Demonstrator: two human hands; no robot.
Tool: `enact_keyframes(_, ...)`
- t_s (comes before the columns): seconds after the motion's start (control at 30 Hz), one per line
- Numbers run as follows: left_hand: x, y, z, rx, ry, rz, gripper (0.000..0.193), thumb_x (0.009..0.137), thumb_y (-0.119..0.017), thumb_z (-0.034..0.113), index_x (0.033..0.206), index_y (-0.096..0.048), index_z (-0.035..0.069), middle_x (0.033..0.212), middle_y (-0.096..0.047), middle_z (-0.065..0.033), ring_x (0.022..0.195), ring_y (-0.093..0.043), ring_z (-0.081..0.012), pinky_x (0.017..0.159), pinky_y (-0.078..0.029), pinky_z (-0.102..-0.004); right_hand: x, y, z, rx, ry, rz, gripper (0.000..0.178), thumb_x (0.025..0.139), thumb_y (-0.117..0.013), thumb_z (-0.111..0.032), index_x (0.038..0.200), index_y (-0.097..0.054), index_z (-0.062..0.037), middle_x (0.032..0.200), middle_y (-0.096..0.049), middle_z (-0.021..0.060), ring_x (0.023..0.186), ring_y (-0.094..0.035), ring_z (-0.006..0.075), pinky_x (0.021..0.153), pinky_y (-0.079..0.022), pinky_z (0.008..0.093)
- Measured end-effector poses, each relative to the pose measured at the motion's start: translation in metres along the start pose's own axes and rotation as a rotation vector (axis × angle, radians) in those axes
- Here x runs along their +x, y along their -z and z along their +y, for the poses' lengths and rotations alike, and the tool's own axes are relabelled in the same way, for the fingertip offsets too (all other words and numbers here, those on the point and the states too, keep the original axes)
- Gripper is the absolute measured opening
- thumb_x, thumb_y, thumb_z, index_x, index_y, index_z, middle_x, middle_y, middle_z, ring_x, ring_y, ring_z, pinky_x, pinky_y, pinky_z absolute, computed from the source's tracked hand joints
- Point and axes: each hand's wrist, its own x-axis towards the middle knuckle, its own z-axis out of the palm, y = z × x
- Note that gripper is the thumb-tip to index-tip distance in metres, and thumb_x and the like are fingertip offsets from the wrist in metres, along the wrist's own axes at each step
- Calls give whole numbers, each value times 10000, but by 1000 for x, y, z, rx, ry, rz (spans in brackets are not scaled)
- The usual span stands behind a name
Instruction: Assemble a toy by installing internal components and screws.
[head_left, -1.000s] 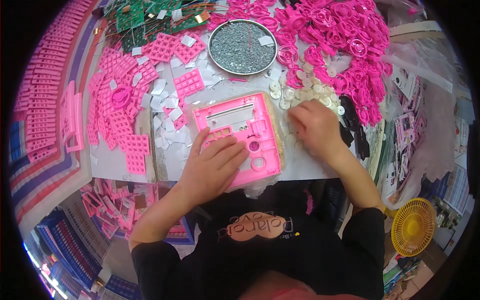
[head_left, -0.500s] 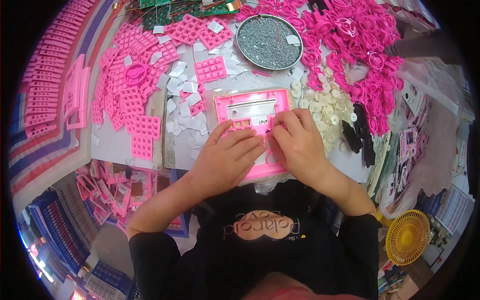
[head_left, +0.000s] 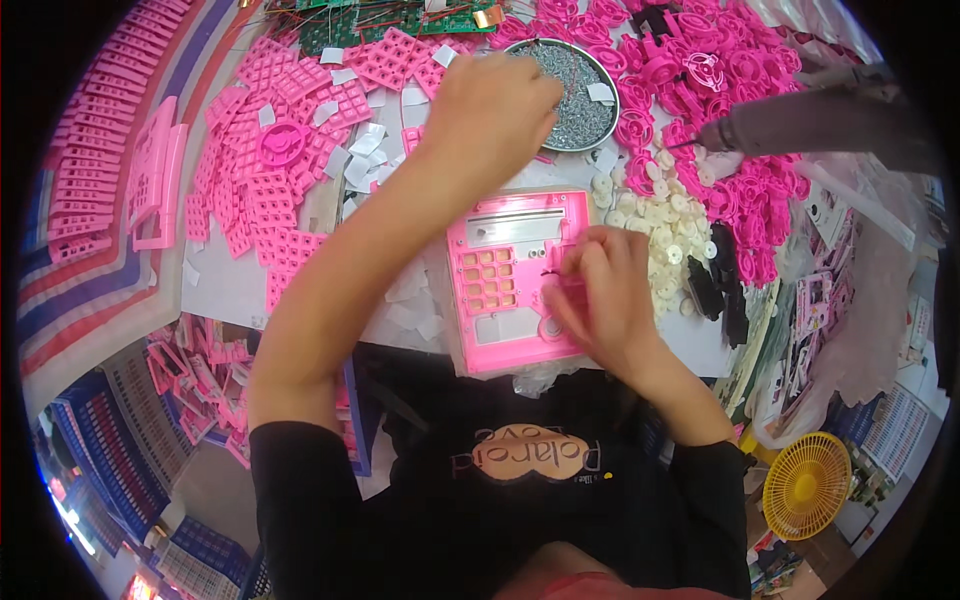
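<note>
A pink plastic housing (head_left: 520,348) with a grid of square openings lies in front of me on a plastic-covered pad. My right hand (head_left: 612,295) rests at its right side, thumb and fingers pinched around something I cannot make out. A small dark bit shows beside those fingertips. My left hand (head_left: 495,110) is stretched out to the left edge of a round metal dish (head_left: 614,115) full of small screws. Its fingers are curled downward, and whatever they hold, if anything, is hidden.
Pink keypad pieces (head_left: 265,205) are heaped at left, with white paper squares nearby. White plastic discs (head_left: 665,225), black parts (head_left: 705,287) and pink rings (head_left: 750,190) lie at right. A grey powered screwdriver (head_left: 800,125) juts in from the right. Green circuit boards (head_left: 380,30) lie at back.
My left hand has left the housing and moved up to the dish of screws. My right hand stays at the housing. The screwdriver at right reaches farther into view.
</note>
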Motion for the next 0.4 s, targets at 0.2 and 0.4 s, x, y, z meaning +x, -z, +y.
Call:
enact_keyframes(0.2,30,-41,-20,153,-78,-128,169,903,-656,284,870,-725,133,894,-684,-29,965,-647,-245,912,-399,-524,16,70,58,305,20,316,296,827,-781,-23,1055,-591,-16,1022,-616,91,918,-591,142,806,-465,269)
enact_keyframes(0.4,42,-41,-19,281,0,-200,214,941,-627,324,925,-711,128,894,-693,-36,961,-655,-260,922,-409,-524,121,103,86,1025,157,430,713,994,-620,-187,1573,-249,2,1582,-355,216,1463,-374,304,1182,-331,465)
